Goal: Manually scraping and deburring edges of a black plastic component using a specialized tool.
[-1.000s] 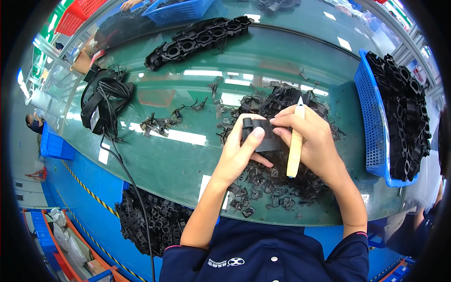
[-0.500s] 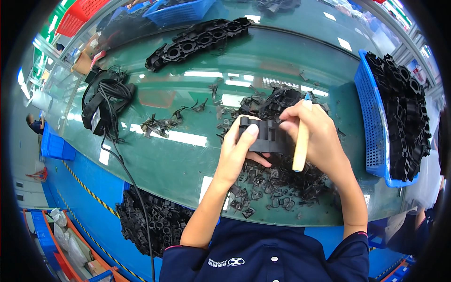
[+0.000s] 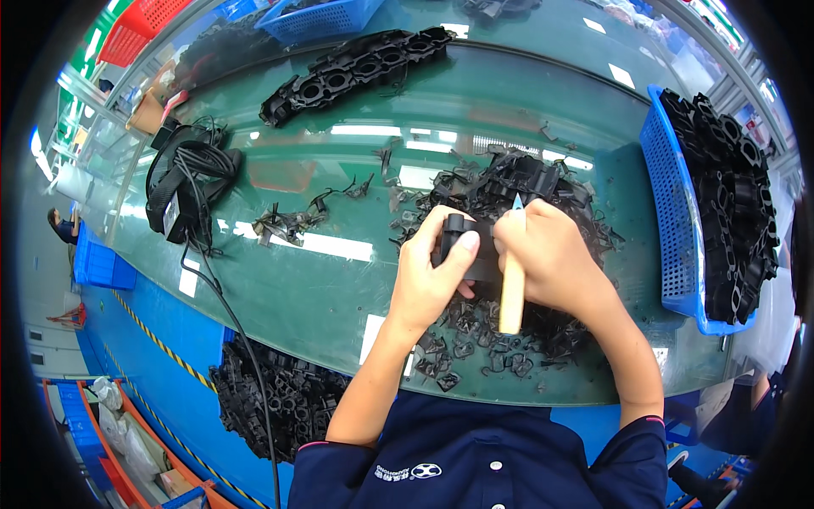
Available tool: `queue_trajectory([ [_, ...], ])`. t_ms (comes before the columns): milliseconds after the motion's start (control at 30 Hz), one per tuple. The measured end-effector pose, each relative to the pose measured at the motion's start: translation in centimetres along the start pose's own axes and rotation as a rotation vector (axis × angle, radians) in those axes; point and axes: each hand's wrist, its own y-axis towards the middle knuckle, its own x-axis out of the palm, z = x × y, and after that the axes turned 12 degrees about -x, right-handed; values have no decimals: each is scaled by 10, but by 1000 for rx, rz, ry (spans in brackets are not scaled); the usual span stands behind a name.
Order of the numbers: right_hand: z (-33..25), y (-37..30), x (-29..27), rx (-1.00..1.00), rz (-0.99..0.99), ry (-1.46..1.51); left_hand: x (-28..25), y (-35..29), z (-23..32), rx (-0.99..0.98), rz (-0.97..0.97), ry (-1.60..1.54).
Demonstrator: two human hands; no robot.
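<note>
My left hand (image 3: 431, 270) is closed around a black moulded plastic part (image 3: 483, 265), its thumb pressed on the near face. Over the right end of that part, my right hand (image 3: 551, 253) grips a knife with a pale yellow handle (image 3: 512, 301). The pointed bluish tip faces away from me, and the handle's butt end toward me. My right fingers meet the part, but whether the blade touches it I cannot tell. Both hands are above a heap of black plastic scraps (image 3: 555, 327) on the green tabletop (image 3: 314, 293). Much of the part is hidden by my hands.
On the right stands a blue basket (image 3: 674, 212) full of black mouldings. A long black manifold-like moulding (image 3: 356, 72) lies at the back. To the left are a black strapped device (image 3: 191, 182) and its cable (image 3: 242, 331). More black parts (image 3: 275, 399) are piled below the table's front-left edge.
My right hand with the knife has moved left, closer to my left hand. The knife handle is more upright in view, and the black part has turned a little.
</note>
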Motion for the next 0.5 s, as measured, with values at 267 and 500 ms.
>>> queue_trajectory([
  [267,2,-2,4,491,198,819,-7,-2,4,-130,-68,-141],
  [500,4,5,-22,800,230,910,-10,-1,1,-172,-73,-259],
])
